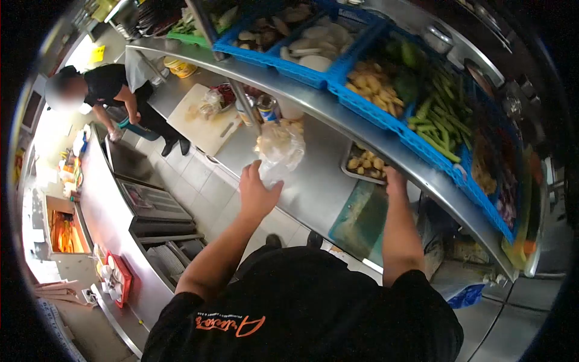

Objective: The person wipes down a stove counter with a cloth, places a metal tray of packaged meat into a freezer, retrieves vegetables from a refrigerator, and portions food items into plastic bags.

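A clear plastic bag (282, 146) with pale contents rests on the steel counter below the shelf. My left hand (259, 192) is at the bag's near end, thumb and fingers apart around its loose plastic. Whether they touch the plastic is hard to tell. Farther right, a metal tray (357, 175) holds several round, pale-brown pieces. My right hand (395, 181) grips the tray's right end, its fingers partly hidden. Just in front of the tray lies a green board (362, 220), flat on the counter.
Blue baskets (371, 108) of cut vegetables line the steel shelf (283, 87) above my hands. A shelf post (246, 105) stands beside the bag, near cans (267, 108). A white cutting board (202, 123) lies left. Another person (108, 90) stands at the far left.
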Available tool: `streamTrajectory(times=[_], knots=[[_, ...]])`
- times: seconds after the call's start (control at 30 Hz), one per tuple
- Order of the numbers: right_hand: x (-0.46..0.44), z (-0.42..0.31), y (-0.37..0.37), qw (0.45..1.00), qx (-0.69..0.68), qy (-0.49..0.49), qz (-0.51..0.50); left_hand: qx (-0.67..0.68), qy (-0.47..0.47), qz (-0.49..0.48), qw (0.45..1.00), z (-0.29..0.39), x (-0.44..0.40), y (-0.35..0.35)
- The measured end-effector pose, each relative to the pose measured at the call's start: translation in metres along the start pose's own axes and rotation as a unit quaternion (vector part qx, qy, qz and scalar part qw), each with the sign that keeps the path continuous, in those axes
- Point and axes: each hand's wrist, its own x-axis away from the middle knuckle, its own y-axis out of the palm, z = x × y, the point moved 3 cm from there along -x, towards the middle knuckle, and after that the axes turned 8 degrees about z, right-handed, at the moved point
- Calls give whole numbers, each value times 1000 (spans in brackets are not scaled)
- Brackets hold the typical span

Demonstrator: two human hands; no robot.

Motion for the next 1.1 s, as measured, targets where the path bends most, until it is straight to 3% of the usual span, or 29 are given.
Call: streamTrajectory(times=[0.03,0.07,0.13,0.2,0.27,0.33,0.37,0.43,0.53,0.63,0.83,0.97,1.1], knots=[[-9,15,-2,996,-83,23,35,-15,1,22,1000,-11,-11,11],[-13,28,-2,989,-123,40,68,28,-8,-21,999,-29,-20,30],[34,-24,-26,981,-154,115,15,113,-22,-111,987,-62,-38,61],[39,-4,-55,980,-151,116,-58,187,-84,-91,974,-49,-61,44],[76,-21,-76,990,-106,94,-22,270,-128,-94,950,-46,-78,45],[142,-86,-96,986,-58,149,-46,352,-151,-113,917,-54,-97,55],[142,-71,-105,993,-77,66,-52,373,-164,-150,901,-43,-108,50],[171,-91,-111,986,-105,68,-111,405,-190,-223,866,-16,-128,25],[216,-124,-107,975,-133,51,-169,403,-126,-289,859,-12,-140,26],[232,-127,-95,965,-111,38,-233,316,-80,-376,867,-2,-139,15],[265,-164,-10,943,-92,77,-310,291,193,-352,869,14,-135,-38],[253,-128,14,932,-145,96,-318,193,244,-439,843,-8,-127,-62],[242,-104,20,942,-167,133,-257,192,178,-462,847,-37,-117,-80]])
